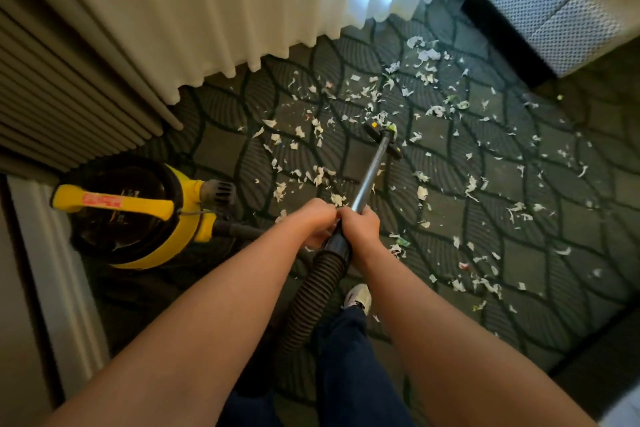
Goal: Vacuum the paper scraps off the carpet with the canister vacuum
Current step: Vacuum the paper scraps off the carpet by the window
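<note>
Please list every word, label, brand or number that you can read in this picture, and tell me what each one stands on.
Red sticker on the yellow handle of the canister vacuum: it carries print, but too blurred to read.
Faint pale marks on the black lid: too small to read.
Paper scraps: a few show coloured specks, with no legible text.
Nothing else shows writing.

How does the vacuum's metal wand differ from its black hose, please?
The wand is straight, smooth and silvery; the hose is black, ribbed and curved. The wand reaches forward to the floor nozzle among the paper scraps; the hose runs back beside the person's leg. Both meet where the left hand and right hand grip.
</note>
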{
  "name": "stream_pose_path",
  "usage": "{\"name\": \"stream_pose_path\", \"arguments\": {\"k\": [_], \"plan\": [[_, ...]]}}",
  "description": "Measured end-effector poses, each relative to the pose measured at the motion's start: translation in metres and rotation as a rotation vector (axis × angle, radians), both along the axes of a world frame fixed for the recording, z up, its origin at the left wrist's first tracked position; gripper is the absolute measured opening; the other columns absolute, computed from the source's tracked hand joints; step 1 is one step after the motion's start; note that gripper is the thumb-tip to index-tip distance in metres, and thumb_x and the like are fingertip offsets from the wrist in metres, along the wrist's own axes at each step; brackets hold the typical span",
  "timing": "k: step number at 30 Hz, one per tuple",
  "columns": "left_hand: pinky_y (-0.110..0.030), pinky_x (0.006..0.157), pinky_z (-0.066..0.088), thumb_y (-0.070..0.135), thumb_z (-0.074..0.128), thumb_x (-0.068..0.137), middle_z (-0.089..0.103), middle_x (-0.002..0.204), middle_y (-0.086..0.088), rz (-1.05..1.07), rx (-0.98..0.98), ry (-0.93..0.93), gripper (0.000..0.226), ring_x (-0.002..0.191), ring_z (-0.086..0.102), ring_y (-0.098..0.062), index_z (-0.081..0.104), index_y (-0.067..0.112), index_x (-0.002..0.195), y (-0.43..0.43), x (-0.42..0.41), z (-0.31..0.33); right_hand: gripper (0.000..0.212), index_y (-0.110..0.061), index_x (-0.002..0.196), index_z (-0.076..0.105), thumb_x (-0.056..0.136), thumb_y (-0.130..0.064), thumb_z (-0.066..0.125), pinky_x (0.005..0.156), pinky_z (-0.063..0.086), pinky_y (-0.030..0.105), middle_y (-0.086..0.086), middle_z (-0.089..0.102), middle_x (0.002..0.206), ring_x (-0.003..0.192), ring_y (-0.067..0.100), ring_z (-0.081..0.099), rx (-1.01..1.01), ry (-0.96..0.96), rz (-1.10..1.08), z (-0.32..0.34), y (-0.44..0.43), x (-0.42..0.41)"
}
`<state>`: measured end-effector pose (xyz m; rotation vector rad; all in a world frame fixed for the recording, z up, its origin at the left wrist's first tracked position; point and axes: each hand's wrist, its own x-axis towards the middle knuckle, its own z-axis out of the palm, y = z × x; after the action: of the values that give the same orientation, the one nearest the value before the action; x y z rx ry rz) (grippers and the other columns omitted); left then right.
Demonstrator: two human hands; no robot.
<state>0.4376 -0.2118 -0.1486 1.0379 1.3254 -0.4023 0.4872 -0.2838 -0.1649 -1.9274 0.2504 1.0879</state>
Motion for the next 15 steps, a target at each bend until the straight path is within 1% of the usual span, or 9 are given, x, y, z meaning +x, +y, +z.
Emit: {"name": "stream_pose_path", "arguments": {"k": [2,3,5,7,8,10,11,13,15], "plan": [[-0.026,0.044,0.04,0.02,0.038,0.101,0.047,0.064,-0.005,0.038,-0.008,-0.029,0.023,0.049,0.043,-0.016,0.056,0.007,0.092,-0.011,0.032,-0.008,0.03,-0.004,0.115,0.054,0.086,-0.008,0.06,0.07,0.058,0.036,0.014,0.065,0.096,0.08,0.025,0.066,-0.007,-0.044,0.054,-0.007,-0.009,0.037],[-0.026,0.047,0.045,0.021,0.037,0.1,0.05,0.065,-0.004,0.046,-0.013,-0.035,0.024,0.048,0.045,-0.015,0.057,0.008,0.095,-0.015,0.048,-0.012,0.026,-0.005,0.111,0.055,0.086,-0.008,0.061,0.069,0.058,0.036,0.012,0.064,0.094,0.079,0.024,0.066,-0.015,-0.063,0.079,-0.01,-0.013,0.055],[-0.032,0.059,0.055,0.023,0.036,0.101,0.057,0.07,-0.004,0.07,-0.03,-0.044,0.03,0.053,0.052,-0.015,0.06,0.005,0.101,-0.025,0.085,-0.024,0.021,-0.007,0.105,0.055,0.085,-0.008,0.063,0.077,0.059,0.042,0.012,0.065,0.093,0.083,0.026,0.068,-0.02,-0.083,0.126,-0.019,-0.024,0.094],[-0.031,0.06,0.053,0.024,0.036,0.102,0.063,0.081,-0.005,0.108,-0.033,-0.065,0.032,0.064,0.059,-0.016,0.061,0.006,0.112,-0.03,0.118,-0.034,0.023,-0.008,0.103,0.056,0.084,-0.01,0.068,0.079,0.059,0.044,0.012,0.067,0.092,0.083,0.027,0.069,-0.016,-0.095,0.173,-0.029,-0.029,0.13],[-0.032,0.064,0.054,0.024,0.036,0.102,0.064,0.086,-0.005,0.12,-0.018,-0.074,0.032,0.069,0.061,-0.017,0.06,0.008,0.114,-0.032,0.134,-0.04,0.025,-0.008,0.105,0.056,0.083,-0.01,0.069,0.078,0.06,0.044,0.013,0.067,0.092,0.082,0.026,0.068,-0.013,-0.104,0.202,-0.036,-0.032,0.147],[-0.036,0.08,0.053,0.026,0.034,0.102,0.065,0.094,-0.006,0.121,0.021,-0.086,0.03,0.08,0.064,-0.02,0.058,0.012,0.114,-0.033,0.164,-0.05,0.028,-0.01,0.107,0.057,0.081,-0.009,0.067,0.075,0.06,0.044,0.013,0.067,0.092,0.08,0.026,0.068,-0.017,-0.129,0.283,-0.049,-0.034,0.179],[-0.036,0.083,0.051,0.027,0.034,0.102,0.065,0.1,-0.008,0.115,0.04,-0.084,0.031,0.089,0.065,-0.023,0.057,0.012,0.117,-0.033,0.177,-0.058,0.027,-0.012,0.105,0.057,0.08,-0.008,0.066,0.072,0.06,0.043,0.012,0.066,0.09,0.077,0.026,0.067,-0.017,-0.142,0.319,-0.056,-0.035,0.192],[-0.034,0.083,0.05,0.029,0.034,0.102,0.064,0.115,-0.011,0.097,0.07,-0.08,0.034,0.105,0.064,-0.028,0.057,0.012,0.121,-0.032,0.201,-0.074,0.022,-0.013,0.1,0.056,0.081,-0.007,0.066,0.061,0.056,0.035,0.008,0.064,0.083,0.068,0.02,0.062,-0.001,-0.16,0.383,-0.071,-0.036,0.215],[-0.038,0.094,0.05,0.033,0.034,0.101,0.063,0.12,-0.012,0.081,0.103,-0.071,0.039,0.109,0.061,-0.029,0.059,0.011,0.121,-0.032,0.222,-0.095,0.019,-0.015,0.098,0.058,0.082,-0.01,0.066,0.059,0.05,0.032,0.004,0.063,0.077,0.065,0.018,0.06,0.014,-0.179,0.423,-0.094,-0.035,0.233]]}}
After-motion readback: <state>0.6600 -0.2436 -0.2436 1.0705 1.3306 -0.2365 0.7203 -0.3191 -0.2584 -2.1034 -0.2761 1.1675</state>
